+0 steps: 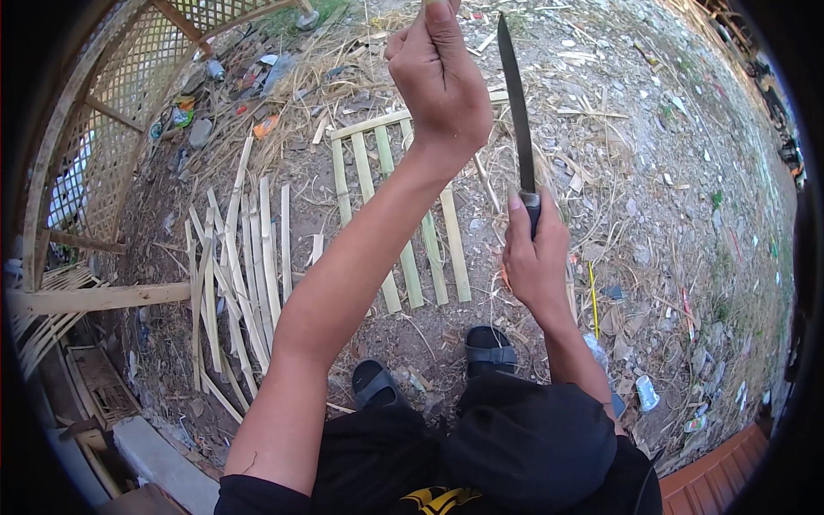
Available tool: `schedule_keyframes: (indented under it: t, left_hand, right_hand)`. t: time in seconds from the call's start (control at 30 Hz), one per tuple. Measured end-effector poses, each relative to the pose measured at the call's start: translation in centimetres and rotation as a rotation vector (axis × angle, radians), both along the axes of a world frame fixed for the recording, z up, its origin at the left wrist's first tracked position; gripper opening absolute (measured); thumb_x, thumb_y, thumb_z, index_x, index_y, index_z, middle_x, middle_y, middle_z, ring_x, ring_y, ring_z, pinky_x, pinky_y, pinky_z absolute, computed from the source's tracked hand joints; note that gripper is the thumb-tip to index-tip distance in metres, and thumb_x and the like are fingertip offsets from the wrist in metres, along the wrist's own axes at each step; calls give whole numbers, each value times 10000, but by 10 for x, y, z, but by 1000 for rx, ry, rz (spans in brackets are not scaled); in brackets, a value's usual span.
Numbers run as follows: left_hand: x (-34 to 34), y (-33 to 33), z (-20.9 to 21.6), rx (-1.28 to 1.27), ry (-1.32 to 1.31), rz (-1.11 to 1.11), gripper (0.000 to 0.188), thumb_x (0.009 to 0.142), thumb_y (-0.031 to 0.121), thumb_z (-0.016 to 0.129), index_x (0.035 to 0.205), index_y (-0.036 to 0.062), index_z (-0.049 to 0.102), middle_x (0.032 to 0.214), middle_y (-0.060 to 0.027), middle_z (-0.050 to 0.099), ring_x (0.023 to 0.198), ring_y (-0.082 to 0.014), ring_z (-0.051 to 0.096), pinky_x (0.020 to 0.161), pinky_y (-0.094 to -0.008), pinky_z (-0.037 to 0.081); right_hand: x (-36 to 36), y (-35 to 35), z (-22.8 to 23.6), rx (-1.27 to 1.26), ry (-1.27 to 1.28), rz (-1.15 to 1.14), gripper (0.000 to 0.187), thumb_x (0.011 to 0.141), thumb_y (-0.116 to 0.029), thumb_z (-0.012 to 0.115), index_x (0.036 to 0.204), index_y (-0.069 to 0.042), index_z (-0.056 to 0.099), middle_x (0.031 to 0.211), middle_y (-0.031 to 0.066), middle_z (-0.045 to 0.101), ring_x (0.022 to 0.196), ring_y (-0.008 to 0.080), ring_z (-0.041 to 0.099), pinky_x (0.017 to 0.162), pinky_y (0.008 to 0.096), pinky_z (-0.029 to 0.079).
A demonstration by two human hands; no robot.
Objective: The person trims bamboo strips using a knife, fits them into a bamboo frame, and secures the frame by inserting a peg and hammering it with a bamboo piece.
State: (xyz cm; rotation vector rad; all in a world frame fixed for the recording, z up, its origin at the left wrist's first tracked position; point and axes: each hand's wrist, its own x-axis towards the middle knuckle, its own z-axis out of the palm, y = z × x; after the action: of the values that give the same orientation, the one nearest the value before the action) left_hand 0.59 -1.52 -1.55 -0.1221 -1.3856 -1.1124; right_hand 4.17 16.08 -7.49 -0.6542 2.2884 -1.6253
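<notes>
My right hand (536,253) is closed round the dark handle of a long knife (520,120). Its narrow, dark blade points away from me, tip up near the top edge. My left hand (442,81) is raised at the top of the view, fingers curled and thumb pressed in a pinch. Whatever it pinches, if anything, is cut off by the picture's edge. Beneath my left arm, a bamboo frame (378,124) of spaced flat slats joined to a crosspiece lies on the ground, partly hidden by that arm.
Loose split bamboo strips (249,257) lie in a pile on the left. Beyond them stands a wooden lattice panel (137,77). A yellow stick (594,300) and a plastic cup (646,392) rest on the littered ground at right. My sandalled feet (489,348) are just below the frame.
</notes>
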Motion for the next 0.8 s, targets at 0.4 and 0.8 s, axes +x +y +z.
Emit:
schedule_keyframes:
  t: [0.4,0.8]
  left_hand:
    - [-9,0,3,38,-18,33,543,1088,282,289,1309,-188,451,1240,-298,600,1226,-291,562,1068,-352,417]
    - [-3,-9,2,79,-21,74,570,1089,304,292,1305,-202,445,1214,-303,611,1216,-285,568,1066,-349,417]
  right_hand:
    - [-7,19,-36,57,-75,-60,297,1013,-242,503,878,22,495,582,127,538,500,256,555,501,401,403]
    - [4,6,-43,147,-27,22,237,1002,-184,502,937,43,479,582,174,528,496,316,544,501,420,405]
